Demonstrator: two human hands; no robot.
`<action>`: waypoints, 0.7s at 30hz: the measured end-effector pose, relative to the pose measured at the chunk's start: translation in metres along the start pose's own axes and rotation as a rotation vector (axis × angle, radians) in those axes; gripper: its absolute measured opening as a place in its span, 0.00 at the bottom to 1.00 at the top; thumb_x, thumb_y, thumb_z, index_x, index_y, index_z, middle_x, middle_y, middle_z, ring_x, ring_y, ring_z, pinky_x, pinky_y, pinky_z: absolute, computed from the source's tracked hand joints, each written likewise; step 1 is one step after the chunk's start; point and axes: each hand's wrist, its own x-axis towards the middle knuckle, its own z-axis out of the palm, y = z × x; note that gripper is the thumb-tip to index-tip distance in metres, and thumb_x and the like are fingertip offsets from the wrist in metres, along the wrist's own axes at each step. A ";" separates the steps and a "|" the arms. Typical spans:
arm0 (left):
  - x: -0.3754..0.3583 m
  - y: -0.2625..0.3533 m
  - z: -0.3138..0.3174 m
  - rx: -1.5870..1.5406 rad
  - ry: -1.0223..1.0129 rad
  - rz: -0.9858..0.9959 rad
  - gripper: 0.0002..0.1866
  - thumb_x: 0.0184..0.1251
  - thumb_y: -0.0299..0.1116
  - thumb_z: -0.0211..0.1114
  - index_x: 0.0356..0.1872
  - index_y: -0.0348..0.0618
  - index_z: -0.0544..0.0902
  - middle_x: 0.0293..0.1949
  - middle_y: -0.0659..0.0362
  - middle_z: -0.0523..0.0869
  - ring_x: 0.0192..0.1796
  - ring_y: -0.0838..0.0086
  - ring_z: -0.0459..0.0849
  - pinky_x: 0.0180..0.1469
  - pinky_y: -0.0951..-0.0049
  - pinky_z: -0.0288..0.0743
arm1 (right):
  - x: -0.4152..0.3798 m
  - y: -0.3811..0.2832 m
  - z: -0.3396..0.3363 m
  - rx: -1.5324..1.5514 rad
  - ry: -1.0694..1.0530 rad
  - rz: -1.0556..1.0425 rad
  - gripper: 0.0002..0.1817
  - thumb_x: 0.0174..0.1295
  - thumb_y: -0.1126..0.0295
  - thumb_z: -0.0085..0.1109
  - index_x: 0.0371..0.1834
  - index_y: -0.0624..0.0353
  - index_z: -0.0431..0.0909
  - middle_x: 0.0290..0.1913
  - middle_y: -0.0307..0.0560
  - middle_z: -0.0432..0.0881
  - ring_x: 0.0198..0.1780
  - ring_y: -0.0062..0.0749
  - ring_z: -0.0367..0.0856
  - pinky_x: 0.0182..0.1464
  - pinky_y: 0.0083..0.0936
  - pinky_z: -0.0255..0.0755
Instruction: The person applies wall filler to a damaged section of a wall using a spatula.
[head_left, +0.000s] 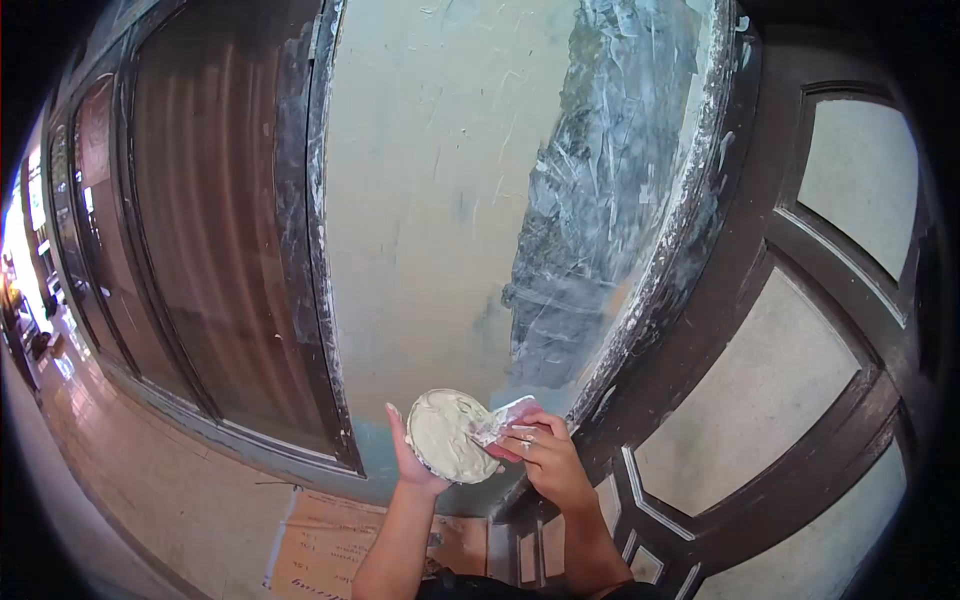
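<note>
One bowl [447, 391] of paste [447, 432] is sitting in the cupped left hand [415, 463], lower centre; the right hand [548, 457] is pinching a scraper [513, 415], seemingly loading paste; lifting is needing steadiness.

The tan floor [170, 480] stretches toward the far left, where bright light reflects off its glossy surface. Directly on it lies 1 brown cardboard sheet [318, 535], marked with dark lettering, with a pale left edge.
</note>
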 end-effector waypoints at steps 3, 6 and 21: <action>-0.003 0.002 0.007 -0.062 -0.087 -0.036 0.54 0.70 0.80 0.38 0.71 0.35 0.72 0.67 0.43 0.80 0.67 0.49 0.80 0.70 0.47 0.74 | 0.002 0.001 0.004 -0.014 -0.013 -0.016 0.22 0.53 0.85 0.61 0.48 0.52 0.91 0.52 0.40 0.89 0.60 0.46 0.78 0.66 0.38 0.72; 0.000 0.001 -0.002 0.012 -0.014 -0.022 0.54 0.70 0.80 0.38 0.71 0.35 0.72 0.67 0.43 0.79 0.67 0.49 0.80 0.71 0.48 0.73 | 0.003 0.003 0.010 -0.013 0.003 -0.033 0.21 0.53 0.85 0.62 0.48 0.53 0.91 0.54 0.40 0.89 0.61 0.45 0.77 0.66 0.37 0.73; 0.002 0.010 -0.107 -0.032 0.048 -0.068 0.59 0.59 0.87 0.42 0.78 0.48 0.65 0.76 0.39 0.67 0.70 0.25 0.68 0.56 0.06 0.61 | -0.029 0.070 0.025 -0.005 0.321 0.409 0.06 0.61 0.79 0.65 0.40 0.64 0.87 0.37 0.53 0.88 0.42 0.50 0.85 0.46 0.37 0.78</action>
